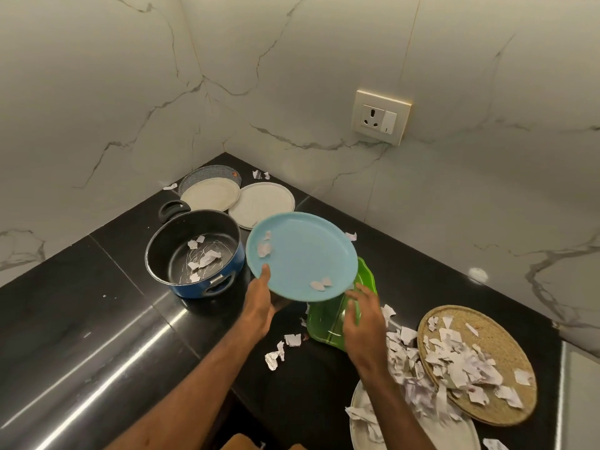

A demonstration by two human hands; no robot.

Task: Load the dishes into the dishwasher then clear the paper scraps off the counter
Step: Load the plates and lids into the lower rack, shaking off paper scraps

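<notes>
My left hand [259, 300] grips the near-left rim of a light blue plate [303, 254], thumb on top, holding it tilted above the black counter [97, 319]. A few paper scraps [263, 246] lie on the plate. My right hand [362, 315] hovers with loosely bent fingers by the plate's near-right edge, over a green tray [328, 323]; whether it touches either I cannot tell. A blue pot [194, 251] with scraps inside stands to the left. Two pale plates [263, 204] and a speckled one [207, 177] lie in the corner.
A woven round mat [487, 349] heaped with torn paper sits at the right, partly over a white plate [454, 433]. Loose scraps [282, 349] litter the counter near the tray. Marble walls meet at the back corner; a wall socket [380, 116] is on the right wall.
</notes>
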